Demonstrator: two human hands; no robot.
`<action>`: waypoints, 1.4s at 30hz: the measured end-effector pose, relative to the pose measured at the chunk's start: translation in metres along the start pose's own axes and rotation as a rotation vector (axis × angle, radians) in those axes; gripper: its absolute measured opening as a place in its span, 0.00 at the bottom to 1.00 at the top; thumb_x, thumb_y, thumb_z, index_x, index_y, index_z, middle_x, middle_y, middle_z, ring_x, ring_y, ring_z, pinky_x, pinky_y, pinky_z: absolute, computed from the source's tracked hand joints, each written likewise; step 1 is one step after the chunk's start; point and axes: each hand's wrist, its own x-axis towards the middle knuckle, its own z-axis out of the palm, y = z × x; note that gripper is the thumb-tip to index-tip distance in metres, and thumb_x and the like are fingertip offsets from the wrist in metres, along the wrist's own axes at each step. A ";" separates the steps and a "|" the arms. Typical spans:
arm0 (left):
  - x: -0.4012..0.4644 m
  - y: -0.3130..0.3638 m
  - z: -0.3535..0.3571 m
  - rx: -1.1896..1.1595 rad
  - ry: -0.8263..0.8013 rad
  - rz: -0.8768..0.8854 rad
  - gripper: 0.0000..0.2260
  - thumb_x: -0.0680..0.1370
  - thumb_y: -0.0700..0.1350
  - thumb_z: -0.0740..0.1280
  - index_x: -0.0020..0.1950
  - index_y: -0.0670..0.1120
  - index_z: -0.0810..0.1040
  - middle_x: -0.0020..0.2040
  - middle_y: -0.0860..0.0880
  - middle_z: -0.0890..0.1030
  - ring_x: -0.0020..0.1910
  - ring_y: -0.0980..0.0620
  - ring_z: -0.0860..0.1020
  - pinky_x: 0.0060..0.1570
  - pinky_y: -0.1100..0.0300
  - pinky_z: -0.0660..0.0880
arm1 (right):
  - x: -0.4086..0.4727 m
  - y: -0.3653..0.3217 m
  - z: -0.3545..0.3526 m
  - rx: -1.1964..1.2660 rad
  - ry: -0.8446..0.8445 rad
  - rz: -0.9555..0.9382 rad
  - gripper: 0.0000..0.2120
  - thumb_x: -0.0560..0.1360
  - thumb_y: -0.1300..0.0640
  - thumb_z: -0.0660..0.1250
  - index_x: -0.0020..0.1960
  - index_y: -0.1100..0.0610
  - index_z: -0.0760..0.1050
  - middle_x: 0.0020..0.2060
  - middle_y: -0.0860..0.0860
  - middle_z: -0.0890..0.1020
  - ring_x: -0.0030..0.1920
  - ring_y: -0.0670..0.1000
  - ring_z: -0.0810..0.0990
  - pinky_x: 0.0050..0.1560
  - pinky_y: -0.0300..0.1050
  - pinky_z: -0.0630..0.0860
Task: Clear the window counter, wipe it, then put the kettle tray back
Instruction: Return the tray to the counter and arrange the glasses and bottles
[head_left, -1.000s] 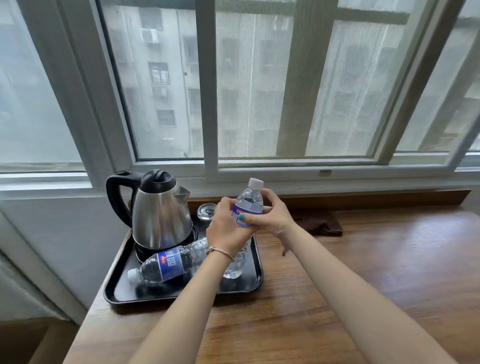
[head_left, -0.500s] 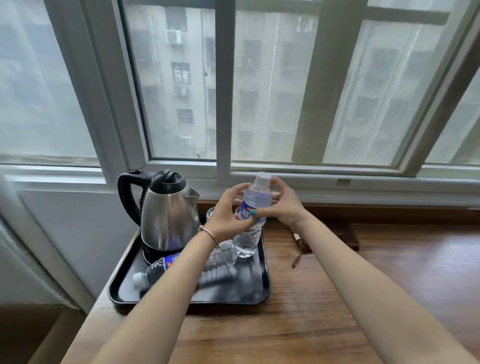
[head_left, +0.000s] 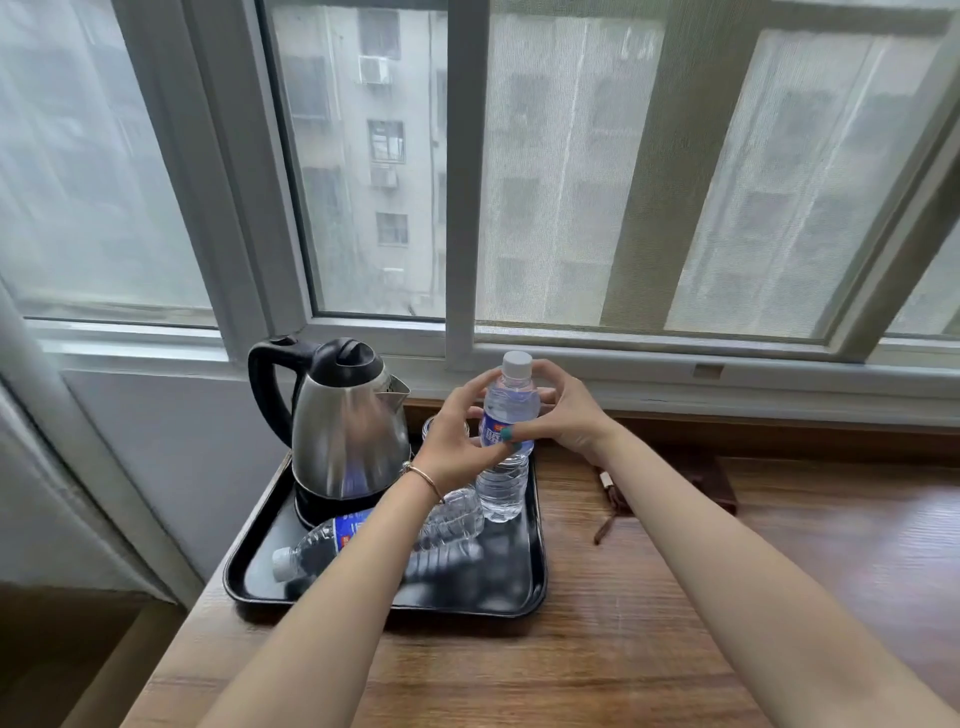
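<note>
From my head view, my left hand (head_left: 457, 441) and right hand (head_left: 563, 415) both hold the standing bottle (head_left: 506, 441), fingers curled round its label. A second ago it was up in the air; now its bottom sits on the tray (head_left: 249, 582), at the 2 o'clock corner. I think the tray is being filled. The kettle (head_left: 348, 426) stands at 10 o'clock, a lying bottle (head_left: 322, 543) at 6. The tray's right edge is close by. The counter (head_left: 675, 597) at 3 o'clock is open room.
</note>
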 end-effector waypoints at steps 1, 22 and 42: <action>0.000 0.000 0.001 0.001 0.001 0.001 0.35 0.68 0.41 0.78 0.71 0.55 0.66 0.61 0.58 0.72 0.56 0.67 0.73 0.56 0.53 0.77 | 0.000 0.001 -0.001 0.004 -0.007 0.004 0.35 0.59 0.70 0.81 0.61 0.51 0.74 0.47 0.56 0.85 0.48 0.55 0.85 0.49 0.47 0.80; -0.023 -0.006 -0.011 0.119 -0.123 -0.081 0.46 0.70 0.42 0.76 0.78 0.59 0.51 0.66 0.56 0.66 0.66 0.54 0.70 0.62 0.53 0.73 | -0.027 0.017 0.013 0.158 -0.038 0.031 0.42 0.66 0.66 0.78 0.70 0.41 0.63 0.58 0.55 0.82 0.60 0.48 0.80 0.59 0.44 0.74; -0.091 -0.041 -0.108 0.753 -0.446 -0.270 0.42 0.64 0.56 0.77 0.74 0.56 0.62 0.64 0.53 0.71 0.63 0.55 0.71 0.63 0.58 0.70 | -0.108 0.051 0.058 0.095 0.515 0.080 0.47 0.65 0.59 0.80 0.75 0.48 0.58 0.67 0.55 0.72 0.67 0.48 0.70 0.67 0.45 0.65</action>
